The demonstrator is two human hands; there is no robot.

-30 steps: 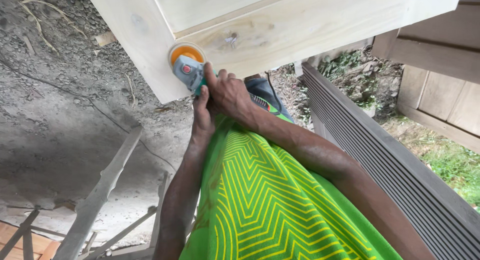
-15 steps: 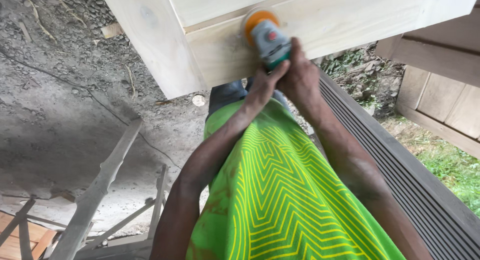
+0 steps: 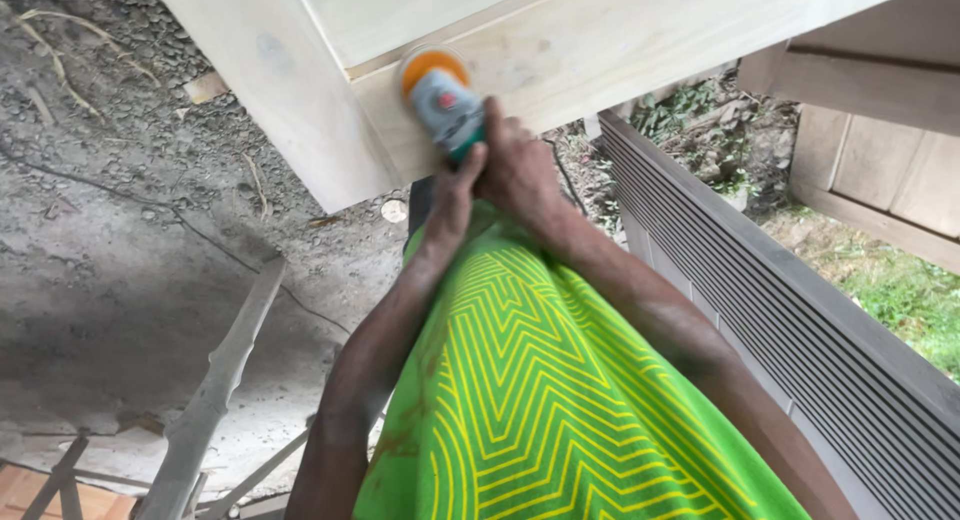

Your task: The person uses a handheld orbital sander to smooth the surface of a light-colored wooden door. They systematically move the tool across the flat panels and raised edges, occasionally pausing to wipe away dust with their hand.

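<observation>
Shirt: a bright green shirt [image 3: 540, 400] with a yellow zigzag pattern fills the bottom centre, nearest to the camera.
Arms: 2 bare forearms go up from the lower edge and come together at the tool.
Left hand: the left hand [image 3: 452, 195] lies at the rear end of the sander, its fingers bent against the teal handle; how firmly it grips, I cannot tell.
Right hand: the right hand [image 3: 518, 165] is closed around the teal handle of the sander from the right side, knuckles up.
Sander: a small power sander [image 3: 440, 95] with a grey body and an orange round disc; the disc lies flat on the wood, near the inner step of the frame.
Wooden panel: a pale, unpainted wooden door panel [image 3: 620, 50] lies across the top of the view, with a raised frame and a lower inner field; the sander is on its near rail.
Ground: grey concrete ground [image 3: 110, 240] with small stones is under the panel on the left.
Wooden poles: thin grey wooden poles [image 3: 215, 380] stand at the lower left.
Grooved board: a dark grooved board [image 3: 800, 330] runs diagonally on the right.
Grass: green grass [image 3: 900, 300] shows far right, beyond the board.
</observation>
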